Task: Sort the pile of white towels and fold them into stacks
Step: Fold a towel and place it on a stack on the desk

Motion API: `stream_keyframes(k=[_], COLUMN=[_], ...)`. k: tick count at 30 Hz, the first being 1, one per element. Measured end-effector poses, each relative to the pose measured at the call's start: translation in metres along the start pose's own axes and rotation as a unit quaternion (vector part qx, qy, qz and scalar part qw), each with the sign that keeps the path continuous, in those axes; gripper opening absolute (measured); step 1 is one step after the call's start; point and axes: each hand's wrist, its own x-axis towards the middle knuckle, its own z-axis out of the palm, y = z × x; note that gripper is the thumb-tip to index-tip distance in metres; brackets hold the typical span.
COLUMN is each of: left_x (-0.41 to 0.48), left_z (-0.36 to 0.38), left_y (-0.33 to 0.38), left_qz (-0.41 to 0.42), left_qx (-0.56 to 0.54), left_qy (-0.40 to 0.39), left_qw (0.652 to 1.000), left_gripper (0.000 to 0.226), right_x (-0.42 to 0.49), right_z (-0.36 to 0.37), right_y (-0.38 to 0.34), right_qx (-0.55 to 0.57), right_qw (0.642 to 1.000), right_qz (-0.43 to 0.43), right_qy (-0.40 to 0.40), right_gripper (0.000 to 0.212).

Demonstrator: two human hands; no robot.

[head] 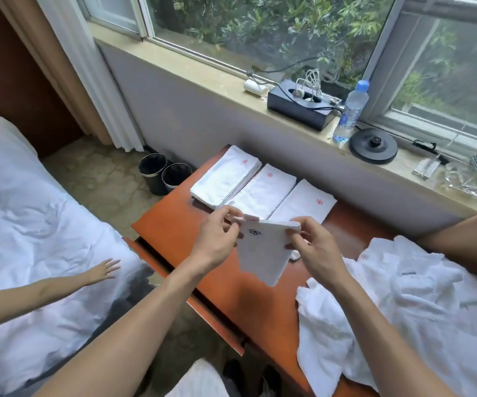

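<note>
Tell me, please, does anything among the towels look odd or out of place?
Yes. The towel pinched by the left hand and right hand carries a dark emblem, while the three folded stacks behind it show red ones.

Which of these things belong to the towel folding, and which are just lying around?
Part of the job: held towel, pinched by the left hand and right hand; left stack, middle stack and right stack on the desk; unfolded pile.

Just lying about: water bottle, black box, kettle base, glass ashtray, two bins.
</note>
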Motion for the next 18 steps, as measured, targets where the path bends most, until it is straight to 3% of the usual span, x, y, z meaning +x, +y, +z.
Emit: stream_keyframes(k=[6, 13, 18], left_x=[0.041, 0.121, 0.17], left_z=[-0.025, -0.061, -0.091], left_y=[-0.013, -0.034, -0.04], left_qz=[0.004, 0.007, -0.011], left_qx=[-0.02, -0.046, -0.054], left_qy=[-0.006, -0.062, -0.098], left_qw=[1.0, 0.997, 0.994], left_gripper=[0.025, 0.011, 0.014], right_x=[0.032, 0.079, 0.107], right_z=[0.034, 0.077, 0.113], right_y=[0.014, 0.005, -0.01], right_qx=[-0.013, -0.069, -0.069], right_qw=[1.0, 0.994, 0.991], right_qz=[0.006, 0.024, 0.045], right_qy=[0.0, 0.081, 0.107], right_gripper=[0.008, 0.008, 0.022])
